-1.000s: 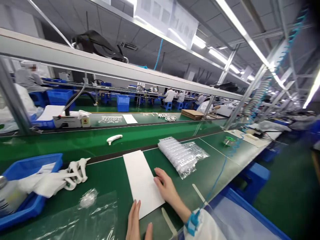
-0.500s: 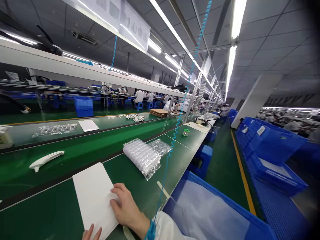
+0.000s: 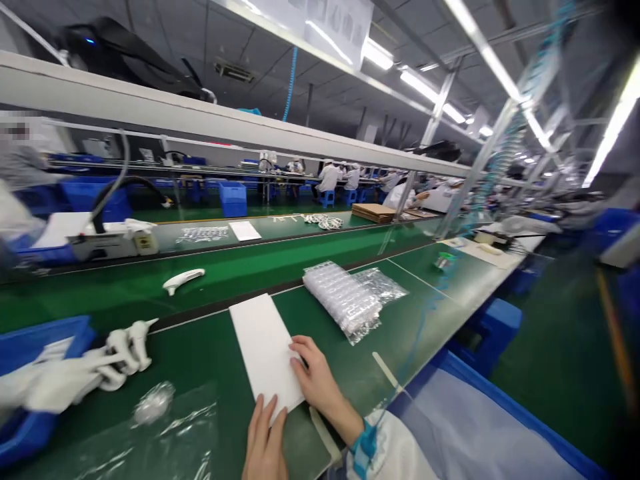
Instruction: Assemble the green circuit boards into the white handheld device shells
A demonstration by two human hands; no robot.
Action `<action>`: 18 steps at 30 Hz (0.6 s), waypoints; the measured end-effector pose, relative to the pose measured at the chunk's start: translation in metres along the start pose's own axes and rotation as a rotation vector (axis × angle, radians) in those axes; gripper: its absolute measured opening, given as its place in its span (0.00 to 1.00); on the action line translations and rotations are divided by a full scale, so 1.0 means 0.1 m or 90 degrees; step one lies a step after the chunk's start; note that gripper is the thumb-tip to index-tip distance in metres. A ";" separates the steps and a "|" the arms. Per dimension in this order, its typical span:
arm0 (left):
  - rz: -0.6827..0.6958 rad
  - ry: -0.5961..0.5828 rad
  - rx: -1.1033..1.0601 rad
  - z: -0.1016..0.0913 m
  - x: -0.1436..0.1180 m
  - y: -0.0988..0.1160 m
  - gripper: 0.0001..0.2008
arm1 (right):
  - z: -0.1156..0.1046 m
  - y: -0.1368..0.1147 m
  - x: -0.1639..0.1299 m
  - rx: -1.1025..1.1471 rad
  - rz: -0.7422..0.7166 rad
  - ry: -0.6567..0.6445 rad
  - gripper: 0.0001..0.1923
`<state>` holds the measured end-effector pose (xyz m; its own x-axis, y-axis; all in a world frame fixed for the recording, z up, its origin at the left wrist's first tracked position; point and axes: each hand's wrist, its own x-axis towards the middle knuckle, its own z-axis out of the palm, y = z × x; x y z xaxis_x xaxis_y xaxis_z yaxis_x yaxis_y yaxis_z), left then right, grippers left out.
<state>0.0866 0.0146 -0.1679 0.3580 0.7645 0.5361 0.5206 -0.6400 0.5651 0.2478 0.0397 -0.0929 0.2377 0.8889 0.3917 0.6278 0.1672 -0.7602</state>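
A white rectangular stack of sheets (image 3: 263,343) lies flat on the green bench. My left hand (image 3: 267,440) rests on its near edge, fingers stretched out and slightly spread. At the stack's right edge is my right hand (image 3: 320,383), fingers a little bent and thumb apart, touching the edge without closing round it. A blue wrist strap (image 3: 363,445) sits at my right cuff. Just beyond lies a pile of clear plastic blister trays (image 3: 340,297), with a clear bag beside it.
White handheld-device housings (image 3: 127,347) spill from a blue bin (image 3: 45,337) at left, near a clear plastic bag (image 3: 165,433). One white housing (image 3: 184,281) lies on the green belt. A solder spool (image 3: 444,261) stands farther right. A lined blue crate (image 3: 500,400) is at lower right.
My view has turned left, bringing the blue bin, white housings and clear bag into sight. More of my left hand now shows on the stack's near edge; my right hand stays at its right edge.
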 end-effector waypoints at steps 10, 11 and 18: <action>-0.051 -0.012 0.070 -0.22 0.10 0.32 0.18 | 0.08 0.23 0.79 -0.067 -0.061 -0.072 0.09; -0.052 -0.011 0.074 -0.25 0.11 0.34 0.16 | 0.14 0.27 0.99 -0.079 -0.066 -0.068 0.10; 0.001 -0.041 -0.005 -0.23 0.12 0.38 0.10 | 0.66 0.54 1.83 -0.162 -0.065 -0.046 0.10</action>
<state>0.0934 -0.0025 -0.1257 0.4083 0.7668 0.4953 0.5146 -0.6415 0.5689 0.2761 0.2395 -0.0963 0.1163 0.9028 0.4141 0.8138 0.1524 -0.5608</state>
